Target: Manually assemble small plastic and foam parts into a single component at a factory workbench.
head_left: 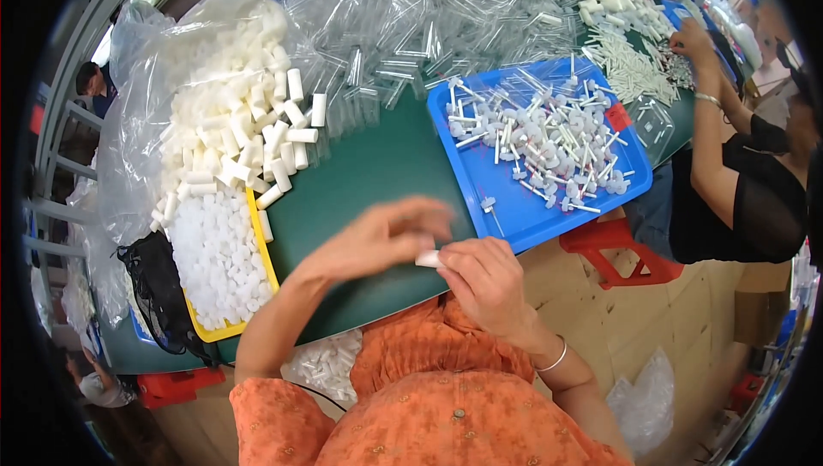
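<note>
Nearest us, below the table [386, 153] edge, we see a heap of white pieces [330, 365] beside the orange clothing [433, 380]. Just above the table's near edge, our right hand [489, 277] pinches a small white cylinder [429, 258] between thumb and fingers, its end jutting leftward, presumably so the other hand can get at it. That wrist angles up and inward. Our left hand [386, 234] arches over from the left, blurred, thumb and fingers loosely apart; we cannot tell whether it touches the cylinder.

To the left, a yellow tray [262, 239] holds small white plugs [225, 256], probably set there for short reaches. Beyond it lie thick white cylinders [244, 144]. On the right, a blue tray [536, 219] gathers slim white sticks with pale collars [549, 144], its rim likely stopping them rolling. Farther off, clear plastic tubes [403, 29] spread across the table.
</note>
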`<control>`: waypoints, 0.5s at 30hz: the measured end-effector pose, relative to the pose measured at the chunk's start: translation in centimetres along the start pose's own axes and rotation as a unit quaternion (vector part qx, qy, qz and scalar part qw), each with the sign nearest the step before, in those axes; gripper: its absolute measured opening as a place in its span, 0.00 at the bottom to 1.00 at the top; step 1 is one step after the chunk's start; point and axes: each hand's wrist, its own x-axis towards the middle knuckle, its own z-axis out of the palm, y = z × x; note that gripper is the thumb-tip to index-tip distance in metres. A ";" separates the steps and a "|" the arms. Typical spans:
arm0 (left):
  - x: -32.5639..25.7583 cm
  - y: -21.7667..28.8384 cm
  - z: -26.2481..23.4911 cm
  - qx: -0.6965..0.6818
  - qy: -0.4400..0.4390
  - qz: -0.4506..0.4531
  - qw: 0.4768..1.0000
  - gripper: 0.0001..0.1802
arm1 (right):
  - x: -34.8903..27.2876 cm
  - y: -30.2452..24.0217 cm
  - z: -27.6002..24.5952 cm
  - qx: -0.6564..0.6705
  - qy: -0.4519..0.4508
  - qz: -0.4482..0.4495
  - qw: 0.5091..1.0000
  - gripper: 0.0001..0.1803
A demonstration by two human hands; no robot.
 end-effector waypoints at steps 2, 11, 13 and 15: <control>3.8 -1.1 -4.0 0.392 0.167 0.184 0.886 0.24 | -0.5 -0.2 0.3 0.012 -0.009 0.016 1.000 0.11; 11.7 -3.0 -6.7 0.468 0.314 0.105 0.819 0.34 | -3.4 -2.1 0.5 0.081 -0.039 0.083 0.992 0.11; 11.8 -3.3 -6.6 0.471 0.324 0.103 0.814 0.33 | -3.5 -2.2 0.8 0.088 -0.038 0.083 0.992 0.11; 11.0 -3.5 -6.6 0.476 0.335 0.093 0.808 0.32 | -3.3 -2.4 0.7 0.101 -0.040 0.084 0.991 0.11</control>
